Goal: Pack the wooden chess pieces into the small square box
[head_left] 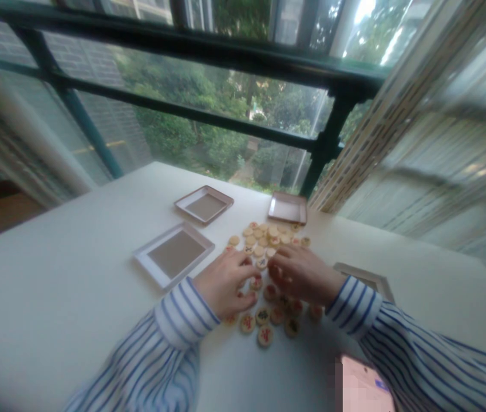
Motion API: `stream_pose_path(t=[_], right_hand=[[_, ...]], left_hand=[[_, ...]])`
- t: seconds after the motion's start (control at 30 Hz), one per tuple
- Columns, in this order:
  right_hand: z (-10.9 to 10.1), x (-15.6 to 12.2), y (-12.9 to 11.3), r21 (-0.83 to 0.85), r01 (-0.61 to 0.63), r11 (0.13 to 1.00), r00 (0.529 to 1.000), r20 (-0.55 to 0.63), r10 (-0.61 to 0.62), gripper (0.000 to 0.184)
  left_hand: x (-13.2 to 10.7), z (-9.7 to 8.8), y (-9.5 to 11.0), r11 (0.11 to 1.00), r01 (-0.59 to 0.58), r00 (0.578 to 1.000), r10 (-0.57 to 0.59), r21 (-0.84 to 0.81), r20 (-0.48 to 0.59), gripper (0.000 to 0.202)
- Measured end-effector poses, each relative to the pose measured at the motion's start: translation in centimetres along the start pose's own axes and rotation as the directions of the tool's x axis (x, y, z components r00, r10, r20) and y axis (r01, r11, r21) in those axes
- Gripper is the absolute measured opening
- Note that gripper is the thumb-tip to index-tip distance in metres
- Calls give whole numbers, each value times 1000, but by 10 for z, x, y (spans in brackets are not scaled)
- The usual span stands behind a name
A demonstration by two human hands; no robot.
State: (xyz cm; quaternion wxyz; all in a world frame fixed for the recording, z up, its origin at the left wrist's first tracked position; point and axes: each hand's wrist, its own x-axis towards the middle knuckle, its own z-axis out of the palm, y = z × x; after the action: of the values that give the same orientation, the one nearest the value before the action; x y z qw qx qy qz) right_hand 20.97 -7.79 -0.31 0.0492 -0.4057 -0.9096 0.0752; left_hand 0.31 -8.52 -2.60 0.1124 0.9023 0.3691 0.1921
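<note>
Many round wooden xiangqi pieces (pixel 265 336) with red or black characters lie in a loose heap on the white table. My left hand (pixel 228 281) is over the heap's left side, thumb and fingers apart. A red-marked piece (pixel 256 282) shows by its fingertips; whether they touch it is unclear. Across from it, my right hand (pixel 303 274) rests low over the pieces, its fingers curled inward and together. What lies under those fingers is hidden. A black-marked piece (pixel 261 262) sits between the two hands. Plain, pale pieces (pixel 262 241) are spread beyond them.
Two shallow trays, a larger one (pixel 139 254) and a smaller one (pixel 204 218), stand on the left. Another tray (pixel 288 220) is at the back, and one more (pixel 386 286) is partly behind my right sleeve. A phone (pixel 363 386) lies at the front right. Window and railing (pixel 182 113) border the table (pixel 75 274).
</note>
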Motion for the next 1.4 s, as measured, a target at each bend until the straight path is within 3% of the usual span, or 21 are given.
stream_pose_path(t=[0.13, 0.3, 0.43, 0.63, 0.7, 0.77, 0.9, 1.03, 1.17, 1.4], right_hand=[[-4, -4, 2, 369, 14, 929, 993, -114, 31, 15], [-7, -10, 3, 783, -70, 618, 985, -45, 168, 34], [-8, -11, 4, 897, -50, 440, 980, -40, 192, 35], [-6, -12, 6, 930, -41, 365, 975, -43, 220, 34], [-4, -12, 7, 923, -41, 382, 975, -47, 218, 32], [-1, -12, 7, 890, -57, 452, 974, -50, 222, 28], [1, -13, 5, 699, -54, 713, 974, -119, 190, 25], [2, -12, 3, 448, 87, 890, 978, -209, 10, 29], [7, -10, 5, 251, 111, 962, 980, -188, -64, 16], [14, -9, 10, 39, 131, 991, 982, -145, -124, 12]], left_hand=[[2, -6, 0, 999, 38, 997, -37, 10, -74, 26], [4, -7, -3, 999, 21, 985, -17, 25, -170, 25], [5, -7, -6, 1000, 9, 972, -2, 30, -236, 27], [4, -6, -7, 999, 1, 965, 8, 34, -262, 26], [3, -6, -8, 999, 8, 965, 2, 37, -262, 26], [2, -7, -10, 999, 21, 965, -8, 44, -264, 25], [2, -11, -17, 994, 70, 962, -46, 80, -268, 23], [2, -14, -23, 990, 110, 962, -83, 90, -260, 23], [-1, -16, -27, 990, 116, 978, -98, 86, -186, 24], [-5, -16, -26, 995, 98, 995, -98, 33, -8, 24]])
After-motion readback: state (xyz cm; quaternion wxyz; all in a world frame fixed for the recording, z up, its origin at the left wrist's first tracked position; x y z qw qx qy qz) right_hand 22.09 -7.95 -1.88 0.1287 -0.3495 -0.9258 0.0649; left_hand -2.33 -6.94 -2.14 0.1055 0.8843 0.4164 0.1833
